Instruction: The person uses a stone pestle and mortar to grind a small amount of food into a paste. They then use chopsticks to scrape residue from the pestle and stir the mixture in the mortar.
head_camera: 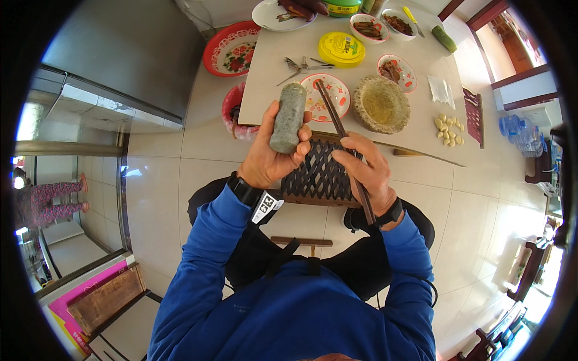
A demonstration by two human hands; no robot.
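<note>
A grey stone pestle (289, 118) is gripped in my left hand (271, 155), its far end tilted up over the table edge. Between the fingers of my right hand (370, 169) is a pair of dark wooden chopsticks (332, 110). Their tips reach over a white bowl with red patterns (339, 92), which holds small pale bits. To the right of that bowl stands a rough stone mortar (361, 101) with a yellowish wet inside. Peeled garlic cloves (448, 129) lie in a group near the table's right front corner.
On the table (271, 67) are a yellow lid (342, 49), metal scissors (295, 67), a bowl of meat (408, 74), a clear plastic bag (441, 91), a cucumber piece (444, 39) and a yellow-handled knife (411, 16). A red basin (211, 49) and lined bin (229, 97) stand left.
</note>
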